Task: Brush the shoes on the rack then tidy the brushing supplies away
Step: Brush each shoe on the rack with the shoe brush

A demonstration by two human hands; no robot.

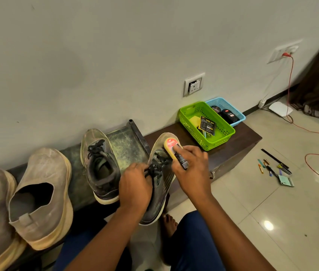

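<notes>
The low dark rack (233,139) runs along the wall. At its left end sit two beige slip-on shoes (41,192); right of them on the rack stands a dark laced trainer (100,165). Its mate, the held trainer (159,184), is tilted at the rack's front edge. On the rack's right end rest a green basket (206,126) and, just behind it, a blue basket (227,111). The left hand (135,184) has its fingers curled round the held trainer's laces and side. The right hand (191,169) clamps its fingers on a yellow brush (171,147) pressed against the toe
</notes>
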